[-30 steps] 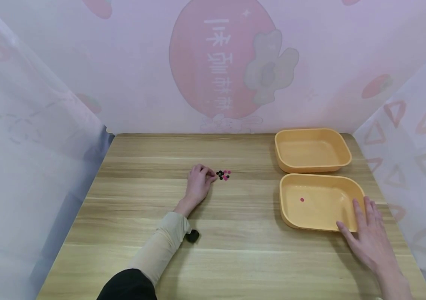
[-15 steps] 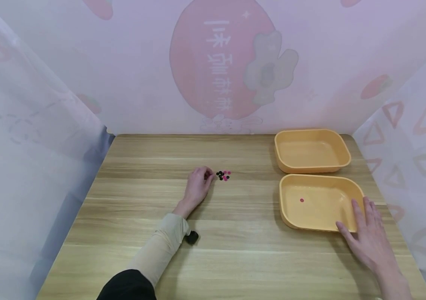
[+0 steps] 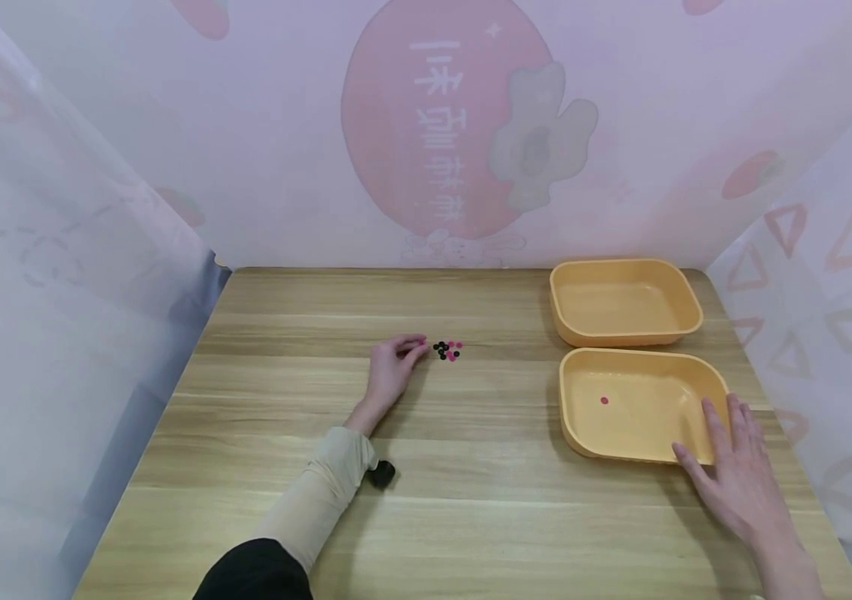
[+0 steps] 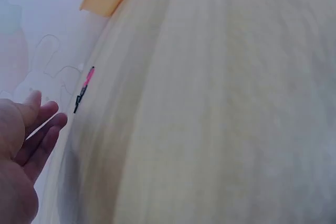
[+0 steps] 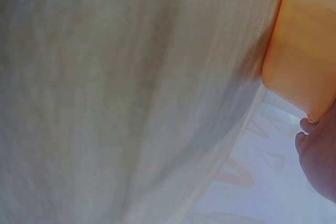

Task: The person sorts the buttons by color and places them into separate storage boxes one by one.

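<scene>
The left arm stretched forward above the table (image 3: pixel 486 517), palm side turned toward the right, and the left hand (image 3: pixel 389 372) had a narrow grip, a pink disc (image 3: pixel 422 342) pinched at its fingertips. Just right of that grip lay a cluster of black and pink discs (image 3: pixel 449 355). The right hand (image 3: pixel 747 483), its grip wide and fingers spread, rested on the nearer tray (image 3: pixel 644 425), where a single reddish disc (image 3: pixel 604 401) lay well left of the fingers.

Two yellow-orange, rounded rectangular plastic trays (image 3: pixel 644 421) are gleaming smoothly; the pale-brown, wood-grained tabletop (image 3: pixel 486 533) is looking matt.
</scene>
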`<state>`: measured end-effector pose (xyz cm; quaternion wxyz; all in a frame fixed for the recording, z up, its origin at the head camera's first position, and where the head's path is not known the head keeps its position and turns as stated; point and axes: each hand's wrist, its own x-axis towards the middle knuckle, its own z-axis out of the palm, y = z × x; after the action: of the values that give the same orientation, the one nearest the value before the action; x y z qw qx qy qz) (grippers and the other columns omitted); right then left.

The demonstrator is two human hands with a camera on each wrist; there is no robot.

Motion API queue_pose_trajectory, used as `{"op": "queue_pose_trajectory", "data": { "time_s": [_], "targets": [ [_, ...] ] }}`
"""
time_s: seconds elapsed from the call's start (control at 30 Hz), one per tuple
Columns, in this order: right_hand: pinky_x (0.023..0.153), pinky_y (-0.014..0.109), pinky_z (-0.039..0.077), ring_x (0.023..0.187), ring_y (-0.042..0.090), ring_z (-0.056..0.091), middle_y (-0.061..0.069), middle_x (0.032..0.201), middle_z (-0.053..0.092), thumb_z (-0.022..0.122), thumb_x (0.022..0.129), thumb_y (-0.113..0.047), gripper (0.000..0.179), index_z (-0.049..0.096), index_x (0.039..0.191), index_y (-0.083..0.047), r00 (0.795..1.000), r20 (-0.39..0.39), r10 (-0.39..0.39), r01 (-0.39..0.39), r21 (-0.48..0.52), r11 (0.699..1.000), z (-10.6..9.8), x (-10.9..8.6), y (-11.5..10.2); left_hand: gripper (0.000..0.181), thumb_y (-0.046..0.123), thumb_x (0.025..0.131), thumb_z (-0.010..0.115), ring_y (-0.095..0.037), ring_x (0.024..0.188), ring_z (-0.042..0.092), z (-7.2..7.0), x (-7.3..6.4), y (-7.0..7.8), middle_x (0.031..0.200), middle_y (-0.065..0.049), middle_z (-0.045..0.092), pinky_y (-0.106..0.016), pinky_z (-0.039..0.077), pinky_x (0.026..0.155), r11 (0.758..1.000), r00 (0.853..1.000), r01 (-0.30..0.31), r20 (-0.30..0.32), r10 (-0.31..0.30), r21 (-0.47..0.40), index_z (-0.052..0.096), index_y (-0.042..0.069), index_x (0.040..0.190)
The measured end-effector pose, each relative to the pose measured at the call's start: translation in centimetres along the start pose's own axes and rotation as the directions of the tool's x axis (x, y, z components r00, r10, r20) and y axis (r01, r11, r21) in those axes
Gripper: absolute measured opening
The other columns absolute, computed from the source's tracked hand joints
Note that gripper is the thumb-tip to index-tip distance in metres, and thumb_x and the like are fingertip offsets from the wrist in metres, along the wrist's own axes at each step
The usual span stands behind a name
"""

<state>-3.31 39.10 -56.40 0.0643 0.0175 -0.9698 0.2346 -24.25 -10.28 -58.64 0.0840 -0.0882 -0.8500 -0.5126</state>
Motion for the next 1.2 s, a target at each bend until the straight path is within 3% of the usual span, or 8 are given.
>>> {"op": "queue_pose_trajectory", "data": {
  "time_s": [0.2,0.37,0.5,0.67,0.83,1.03,1.2],
  "targets": [
    [0.139,0.065,-0.011,0.169,0.056,-0.006,0.035,0.181,-0.004,0.052,0.114,-0.04,0.083,0.011,0.176,-0.003,1.0,-0.005,-0.001,0.001,0.003,1.0,0.0,0.0,0.0,0.025,0.009,0.102,0.078,-0.035,0.111,0.082,-0.3,0.4,0.4,0.118,-0.019,0.083,-0.027,0.067,0.094,0.979,0.991,0.132,0.019,-0.131,-0.153,0.078,-0.003,0.124],
    [0.139,0.066,-0.01,0.169,0.058,-0.004,0.037,0.18,-0.001,0.052,0.114,-0.04,0.082,0.013,0.175,-0.002,1.0,-0.013,-0.008,0.008,0.006,1.0,-0.1,0.1,-0.2,0.03,0.01,0.101,0.079,-0.037,0.115,0.081,-0.7,0.8,1.5,0.12,-0.021,0.082,-0.029,0.067,0.096,0.92,0.974,0.225,0.044,-0.223,-0.321,0.076,-0.003,0.128],
    [0.139,0.066,-0.01,0.169,0.058,-0.005,0.037,0.18,-0.001,0.052,0.114,-0.04,0.082,0.012,0.175,-0.002,1.0,-0.01,-0.007,0.007,0.005,1.0,-0.2,0.1,-0.3,0.033,0.012,0.101,0.08,-0.03,0.112,0.083,-1.0,1.1,3.0,0.119,-0.021,0.082,-0.027,0.066,0.097,0.883,0.966,0.253,0.061,-0.25,-0.396,0.075,-0.004,0.129],
    [0.139,0.065,-0.01,0.169,0.057,-0.005,0.036,0.181,-0.001,0.052,0.114,-0.04,0.083,0.012,0.175,-0.002,1.0,-0.006,-0.002,0.002,0.004,1.0,-0.2,0.1,-0.3,0.034,0.013,0.1,0.082,-0.026,0.108,0.084,-1.3,1.5,4.7,0.115,-0.019,0.084,-0.022,0.065,0.097,0.873,0.976,0.215,0.074,-0.204,-0.438,0.075,-0.007,0.127],
    [0.139,0.067,-0.01,0.169,0.057,-0.006,0.036,0.181,-0.002,0.052,0.114,-0.041,0.083,0.011,0.175,-0.002,1.0,0.001,0.0,0.0,0.004,1.0,-0.2,0.1,-0.3,0.035,0.011,0.1,0.082,-0.009,0.097,0.084,-1.6,1.5,6.5,0.113,-0.018,0.084,-0.025,0.065,0.098,0.861,0.985,0.173,0.084,-0.151,-0.478,0.074,-0.01,0.127],
    [0.139,0.068,-0.01,0.169,0.057,-0.007,0.036,0.181,-0.003,0.052,0.114,-0.04,0.083,0.01,0.175,-0.002,1.0,0.004,0.0,0.0,0.012,1.0,-0.3,0.1,-0.4,0.034,0.011,0.101,0.081,-0.019,0.102,0.085,-1.6,1.3,8.8,0.113,-0.017,0.085,-0.027,0.065,0.1,0.847,0.985,0.171,0.114,-0.132,-0.503,0.075,-0.009,0.127],
    [0.139,0.067,-0.01,0.169,0.057,-0.007,0.036,0.181,-0.004,0.052,0.114,-0.041,0.084,0.01,0.175,-0.002,1.0,0.007,0.002,-0.003,0.009,1.0,-0.2,0.1,-0.4,0.033,0.006,0.101,0.079,-0.014,0.099,0.085,-1.3,1.2,10.6,0.116,-0.021,0.083,-0.026,0.066,0.098,0.828,0.982,0.176,0.149,-0.113,-0.532,0.073,-0.012,0.127]
  ]
}}
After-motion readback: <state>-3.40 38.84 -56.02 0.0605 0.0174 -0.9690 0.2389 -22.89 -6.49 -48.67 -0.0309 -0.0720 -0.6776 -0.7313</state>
